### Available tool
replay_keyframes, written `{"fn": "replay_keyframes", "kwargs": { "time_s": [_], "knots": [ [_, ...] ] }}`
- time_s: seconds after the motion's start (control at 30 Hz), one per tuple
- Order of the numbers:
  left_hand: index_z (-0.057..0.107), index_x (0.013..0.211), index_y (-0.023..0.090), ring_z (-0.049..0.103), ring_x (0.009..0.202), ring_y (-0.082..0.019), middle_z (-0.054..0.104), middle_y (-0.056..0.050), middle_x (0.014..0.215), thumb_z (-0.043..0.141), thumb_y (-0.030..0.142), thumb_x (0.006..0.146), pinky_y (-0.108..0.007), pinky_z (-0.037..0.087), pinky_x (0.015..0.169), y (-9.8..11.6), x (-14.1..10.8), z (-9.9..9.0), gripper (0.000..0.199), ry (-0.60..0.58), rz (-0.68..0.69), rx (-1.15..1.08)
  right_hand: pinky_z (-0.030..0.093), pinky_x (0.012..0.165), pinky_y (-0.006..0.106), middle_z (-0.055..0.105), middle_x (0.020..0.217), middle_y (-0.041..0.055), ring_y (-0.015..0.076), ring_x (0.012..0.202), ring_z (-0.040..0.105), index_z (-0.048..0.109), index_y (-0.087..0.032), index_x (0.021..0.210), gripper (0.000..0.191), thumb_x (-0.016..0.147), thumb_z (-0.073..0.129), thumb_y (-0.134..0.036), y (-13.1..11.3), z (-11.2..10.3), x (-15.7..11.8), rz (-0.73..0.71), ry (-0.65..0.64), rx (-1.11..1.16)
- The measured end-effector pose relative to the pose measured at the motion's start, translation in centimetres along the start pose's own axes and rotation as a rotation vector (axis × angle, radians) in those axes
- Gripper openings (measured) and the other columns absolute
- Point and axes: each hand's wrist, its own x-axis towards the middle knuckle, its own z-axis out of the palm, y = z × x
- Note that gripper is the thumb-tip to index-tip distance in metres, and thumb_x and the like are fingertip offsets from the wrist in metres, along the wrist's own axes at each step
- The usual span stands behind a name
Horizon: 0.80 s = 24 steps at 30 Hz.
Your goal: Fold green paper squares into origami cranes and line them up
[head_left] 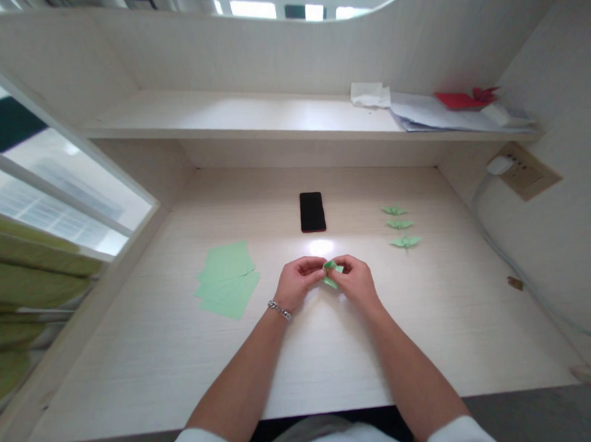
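Between my two hands is a small, partly folded piece of green paper (331, 276), held just above the middle of the desk. My left hand (299, 281), with a chain bracelet on the wrist, pinches its left side between thumb and fingers. The right side is gripped by my right hand (356, 281), its thumb pressed on the paper. My fingertips cover part of the folds. To the left lies a fanned stack of green paper sheets (226, 277). Three folded green paper cranes (399, 224) stand in a column at the right.
A black phone (313, 212) lies beyond my hands. Papers (432, 114) and a red folded paper piece (483, 94) rest on the shelf (232, 114) above. A plug with a grey cable (485, 229) sits in the right wall's socket. A green curtain (14, 310) hangs at the left.
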Motion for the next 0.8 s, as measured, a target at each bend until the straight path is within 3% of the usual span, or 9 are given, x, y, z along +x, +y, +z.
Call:
{"fn": "replay_keyframes", "kwargs": {
  "time_s": [0.2, 0.5, 0.8],
  "knots": [
    [0.071, 0.093, 0.012, 0.067, 0.085, -0.022, 0.072, -0.012, 0.095, 0.083, 0.029, 0.059, -0.038, 0.052, 0.083, -0.1, 0.1, 0.0, 0.039, 0.048, 0.004, 0.016, 0.053, 0.056, 0.029, 0.072, 0.08, 0.0077, 0.0193, 0.065, 0.065, 0.073, -0.014, 0.093, 0.035, 0.07, 0.071, -0.041, -0.1, 0.0, 0.1, 0.121, -0.144, 0.257],
    [0.072, 0.09, 0.013, 0.067, 0.081, -0.02, 0.072, -0.011, 0.09, 0.078, 0.035, 0.066, -0.033, 0.053, 0.076, 0.2, -0.3, 0.7, 0.033, 0.11, 0.051, 0.15, 0.056, 0.055, 0.03, 0.073, 0.077, 0.0084, 0.0195, 0.063, 0.067, 0.071, -0.014, 0.085, 0.034, 0.064, 0.076, -0.041, 0.2, 0.4, 0.1, 0.195, -0.112, 0.355],
    [0.072, 0.087, 0.014, 0.067, 0.077, -0.02, 0.073, -0.01, 0.085, 0.079, 0.036, 0.065, -0.031, 0.054, 0.071, 0.9, -0.6, 1.4, 0.032, 0.16, 0.088, 0.182, 0.055, 0.054, 0.028, 0.072, 0.075, 0.0082, 0.0189, 0.062, 0.067, 0.071, -0.013, 0.084, 0.036, 0.064, 0.077, -0.042, -0.2, 0.3, 0.1, 0.206, -0.098, 0.372]
  ]
}}
